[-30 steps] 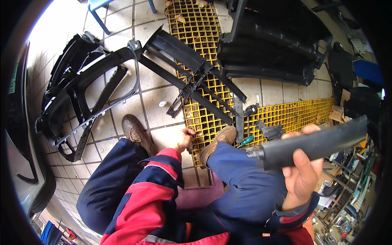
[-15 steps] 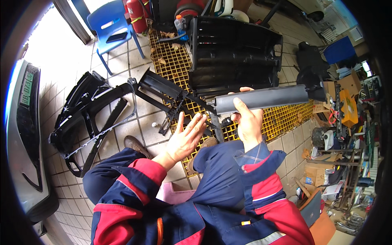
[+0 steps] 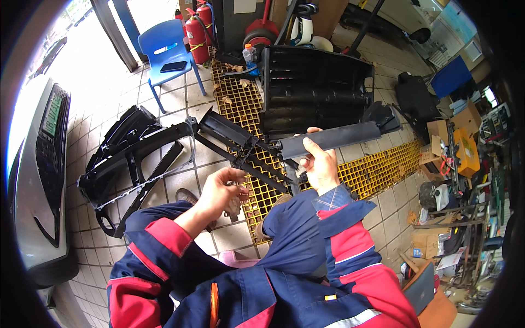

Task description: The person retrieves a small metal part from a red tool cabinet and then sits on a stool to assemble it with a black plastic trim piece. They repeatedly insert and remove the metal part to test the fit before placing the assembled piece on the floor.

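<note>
My right hand is closed round the near end of a long dark grey plastic slat, thumb on top. The slat reaches to the right, its far end against a black flared piece. Lower and to the left, my left hand has its fingers curled. A small greyish thing shows just under these fingers; what it is, I cannot make out. Beyond the hands lies a black plastic frame with slats, partly over the yellow floor grating.
A large black ribbed panel stands ahead. Black bumper-like frames lie at left, beside a silver car. A blue chair holds a phone, near red fire extinguishers. Cluttered shelves fill the right side.
My left hand has drawn back and down, its outstretched fingers now curled. The slat in my right hand has shifted slightly left and down. The whole view has tilted up a little.
</note>
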{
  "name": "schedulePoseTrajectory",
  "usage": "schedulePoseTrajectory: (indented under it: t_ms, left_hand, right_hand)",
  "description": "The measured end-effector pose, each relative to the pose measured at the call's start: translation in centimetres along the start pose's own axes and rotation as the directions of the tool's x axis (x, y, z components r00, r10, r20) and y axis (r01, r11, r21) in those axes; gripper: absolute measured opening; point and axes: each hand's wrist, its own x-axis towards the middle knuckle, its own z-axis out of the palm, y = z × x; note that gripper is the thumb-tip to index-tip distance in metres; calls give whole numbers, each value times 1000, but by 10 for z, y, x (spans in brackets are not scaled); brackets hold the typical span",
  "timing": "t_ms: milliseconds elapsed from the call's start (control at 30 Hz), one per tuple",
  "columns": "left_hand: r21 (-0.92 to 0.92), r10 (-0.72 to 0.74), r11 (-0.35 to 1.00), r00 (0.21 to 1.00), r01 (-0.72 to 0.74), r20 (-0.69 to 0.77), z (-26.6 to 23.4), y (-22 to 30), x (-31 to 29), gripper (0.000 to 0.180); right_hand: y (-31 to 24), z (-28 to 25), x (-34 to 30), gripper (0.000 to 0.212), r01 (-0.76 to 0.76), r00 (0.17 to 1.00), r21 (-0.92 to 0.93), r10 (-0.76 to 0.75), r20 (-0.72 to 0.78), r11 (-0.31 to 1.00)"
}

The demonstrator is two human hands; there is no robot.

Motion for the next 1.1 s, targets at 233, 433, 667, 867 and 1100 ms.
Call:
schedulePoseTrajectory:
  t_ms: [233, 433, 667, 867, 1100]
  left_hand:
    - [-280, -22, 960, 1000, 25, 16, -22, 26, 8, 12]
    - [-720, -54, 694, 998, 23, -20, -48, 32, 15, 20]
    - [-849, -49, 526, 995, -52, -91, -68, 44, 18, 38]
    - [-877, -69, 472, 988, -93, -142, -69, 59, 16, 45]
    - [-768, 81, 624, 989, -147, -124, -60, 61, 12, 57]
  right_hand:
    - [30, 33, -4, 34, -161, 983, 122, 149, 103, 979]
    - [38, 51, -1, 39, -169, 971, 63, 156, 179, 984]
    - [44, 67, -6, 39, -175, 958, 27, 164, 235, 984]
    - [38, 64, -5, 38, -158, 969, 67, 141, 203, 985]
    - [31, 57, -1, 38, -65, 989, 101, 50, 139, 993]
